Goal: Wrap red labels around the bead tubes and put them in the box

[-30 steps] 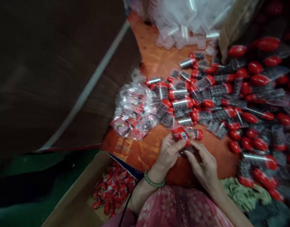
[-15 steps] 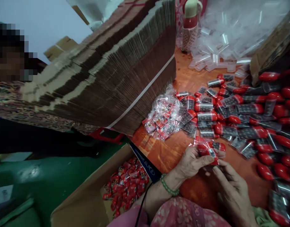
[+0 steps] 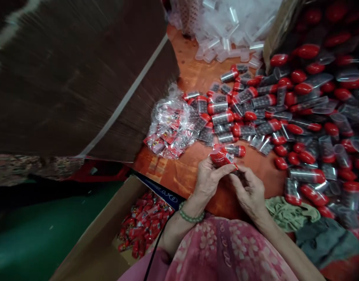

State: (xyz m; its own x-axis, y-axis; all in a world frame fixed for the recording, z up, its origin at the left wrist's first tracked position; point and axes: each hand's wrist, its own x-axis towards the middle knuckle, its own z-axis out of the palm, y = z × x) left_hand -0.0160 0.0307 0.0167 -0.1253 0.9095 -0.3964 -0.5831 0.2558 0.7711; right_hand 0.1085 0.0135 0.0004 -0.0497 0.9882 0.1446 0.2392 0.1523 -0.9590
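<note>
A small red printed plastic packet [image 3: 221,157] is pinched in my left hand [image 3: 208,176], its thumb lying across the lower part. My right hand [image 3: 250,192] meets it from the right, thumb and fingers closed at the packet's lower corner; some fingertips are hidden behind. Just beyond the hands, a clear tube with a red rounded end and dark dotted contents [image 3: 237,150] lies on the orange tabletop [image 3: 183,177]. To the left of these rests a heap of clear bags with red packets [image 3: 167,130].
Many red-ended tubes [image 3: 305,156] spread across the right side. Clear empty tubes [image 3: 223,35] pile at the back. A strapped cardboard stack [image 3: 94,78] stands at left. Below the table edge, an open carton [image 3: 101,230] holds red packets. Crumpled cloths [image 3: 290,210] lie at right.
The view has swung to the right, so the cardboard stack fills the upper left and the cloths show. The packet is now tilted flatter, with both hands still at it.
</note>
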